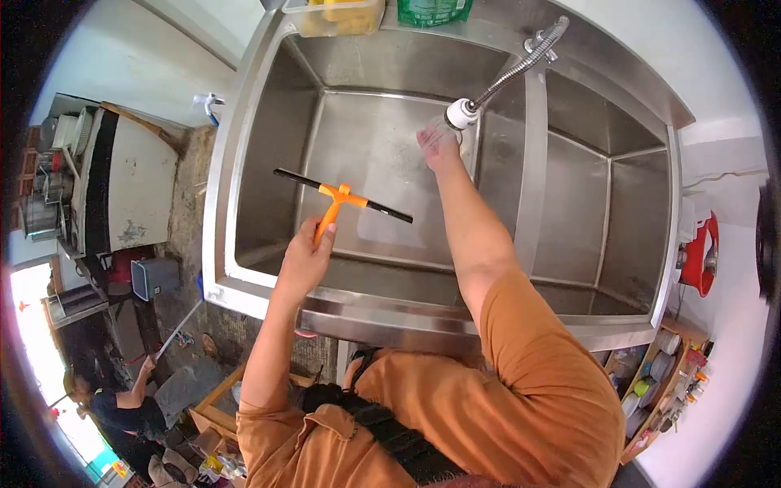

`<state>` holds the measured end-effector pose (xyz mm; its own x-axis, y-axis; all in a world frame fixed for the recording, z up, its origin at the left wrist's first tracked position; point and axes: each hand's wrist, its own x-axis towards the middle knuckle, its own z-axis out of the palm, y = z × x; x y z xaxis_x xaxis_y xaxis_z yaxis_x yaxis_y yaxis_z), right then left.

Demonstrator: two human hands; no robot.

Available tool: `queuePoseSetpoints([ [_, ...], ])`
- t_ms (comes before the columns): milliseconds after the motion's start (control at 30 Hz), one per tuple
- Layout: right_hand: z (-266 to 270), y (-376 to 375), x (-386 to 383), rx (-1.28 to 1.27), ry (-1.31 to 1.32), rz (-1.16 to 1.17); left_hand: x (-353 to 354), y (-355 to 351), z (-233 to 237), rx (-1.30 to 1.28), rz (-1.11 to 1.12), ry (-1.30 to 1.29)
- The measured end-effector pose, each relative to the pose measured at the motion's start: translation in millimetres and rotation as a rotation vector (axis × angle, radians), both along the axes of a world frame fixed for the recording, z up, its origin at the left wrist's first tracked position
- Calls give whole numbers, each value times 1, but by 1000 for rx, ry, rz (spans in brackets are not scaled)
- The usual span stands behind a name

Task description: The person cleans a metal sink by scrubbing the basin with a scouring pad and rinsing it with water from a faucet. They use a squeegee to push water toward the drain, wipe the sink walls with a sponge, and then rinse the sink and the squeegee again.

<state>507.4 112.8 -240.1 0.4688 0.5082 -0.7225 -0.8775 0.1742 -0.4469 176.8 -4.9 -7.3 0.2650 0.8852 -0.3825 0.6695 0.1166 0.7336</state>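
Note:
An orange squeegee with a long black blade is in my left hand. Its handle is wrapped by my fingers, and the blade hangs tilted above the floor of the large steel sink basin. My right hand reaches deep into the same basin, under the white head of a flexible metal tap. Clear water appears to run over that hand. Its fingers look spread, partly blurred by the water, with nothing visible in them.
Along the back ledge stand a clear plastic tub with yellow things and a green pouch. A second basin adjoins on the right. At lower left another person holds a long pole. A dish rack stands at lower right.

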Motion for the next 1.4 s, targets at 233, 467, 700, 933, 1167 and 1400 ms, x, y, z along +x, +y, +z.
queuePoseSetpoints([
  [233,60,-9,4,487,190,194,12,0,-5,-42,51,-2],
  [467,43,-29,1,-186,-779,781,22,-11,0,214,-41,28],
  [700,178,-112,-12,-566,-1528,1305,31,-19,10,389,-98,116],
  [933,288,-189,-18,-394,-1618,1121,20,-34,32,353,-124,-8],
  [1167,322,-287,-64,-393,-1538,1022,55,-81,31,47,-55,-590],
  [1400,331,-334,-79,-104,-910,863,132,-160,84,-103,-379,-566],
])
